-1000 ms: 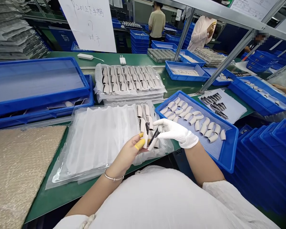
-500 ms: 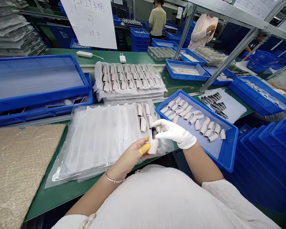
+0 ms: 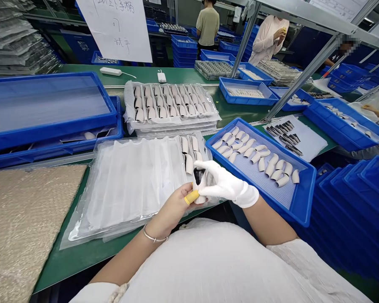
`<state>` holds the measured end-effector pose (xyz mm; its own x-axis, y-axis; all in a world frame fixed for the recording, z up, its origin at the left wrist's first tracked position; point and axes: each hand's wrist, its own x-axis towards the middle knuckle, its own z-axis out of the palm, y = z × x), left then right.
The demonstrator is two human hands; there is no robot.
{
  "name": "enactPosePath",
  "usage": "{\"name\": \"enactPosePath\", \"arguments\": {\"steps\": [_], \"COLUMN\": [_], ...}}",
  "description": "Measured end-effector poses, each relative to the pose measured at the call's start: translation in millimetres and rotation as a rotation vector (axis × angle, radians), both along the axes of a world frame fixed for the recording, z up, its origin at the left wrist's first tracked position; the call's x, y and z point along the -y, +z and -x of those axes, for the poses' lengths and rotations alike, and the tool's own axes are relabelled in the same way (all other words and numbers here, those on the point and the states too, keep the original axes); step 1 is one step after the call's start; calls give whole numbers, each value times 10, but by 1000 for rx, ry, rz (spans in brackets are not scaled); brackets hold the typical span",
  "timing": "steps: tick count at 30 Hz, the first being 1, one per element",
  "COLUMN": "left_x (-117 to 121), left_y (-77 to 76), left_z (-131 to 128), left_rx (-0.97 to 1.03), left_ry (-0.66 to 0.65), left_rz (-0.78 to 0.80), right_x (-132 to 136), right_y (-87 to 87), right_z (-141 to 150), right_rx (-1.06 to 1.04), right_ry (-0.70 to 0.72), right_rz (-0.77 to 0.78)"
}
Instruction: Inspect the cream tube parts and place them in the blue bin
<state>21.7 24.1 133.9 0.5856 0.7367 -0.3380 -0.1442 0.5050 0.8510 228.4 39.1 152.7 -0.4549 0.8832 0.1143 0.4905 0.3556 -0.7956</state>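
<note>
My left hand, with yellow finger cots, is closed around the lower part of a curved cream shell piece with a dark inside. My right hand, in a white glove, grips the same piece from the right, its forefinger at the top and thumb lower down. Part of the piece is hidden behind the fingers. Just beyond lies a wrapped tray covered in white sheet, with a few similar shells in its right-hand rows.
To the right stands a blue tray of loose cream shells. Behind is a stack of filled packing trays. Blue bins and bubble wrap lie left. A metal post rises at the right; co-workers are farther back.
My right hand has shifted slightly left and lower on the shell piece, its fingers spread wider around it. The piece has tilted a little, showing more of its dark inside.
</note>
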Motion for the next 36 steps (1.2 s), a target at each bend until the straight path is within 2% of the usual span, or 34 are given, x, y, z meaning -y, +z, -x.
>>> {"name": "enactPosePath", "arguments": {"steps": [2, 4, 10, 16, 22, 25, 28, 33, 36], "left_x": [-14, -28, -22, -14, -14, -10, -9, -15, -7], "left_y": [-29, -44, -27, -24, -64, -108, -153, -166, -127], "left_z": [1, 0, -39, -51, -22, -13, -16, -21, -27], "left_rx": [21, 38, -20, -33, 26, 99, 145, 151, 115], "left_ry": [22, 16, 7, 6, 27, 54, 97, 165, 138], "left_rz": [-1, -6, -31, 1, 57, 126, 172, 206, 154], "right_x": [57, 92, 72, 86, 73, 33, 36, 124, 128], "right_y": [-8, -6, 6, -57, -77, -124, -166, -143, -92], "right_z": [6, 2, -19, 11, 37, 54, 89, 100, 75], "right_rx": [83, 129, 242, 248, 151, 26, 11, 128, 138], "right_ry": [107, 155, -46, 13, 44, -33, -123, 79, 68], "right_rz": [-131, -211, -308, -193, -161, -147, -158, -297, -322]}}
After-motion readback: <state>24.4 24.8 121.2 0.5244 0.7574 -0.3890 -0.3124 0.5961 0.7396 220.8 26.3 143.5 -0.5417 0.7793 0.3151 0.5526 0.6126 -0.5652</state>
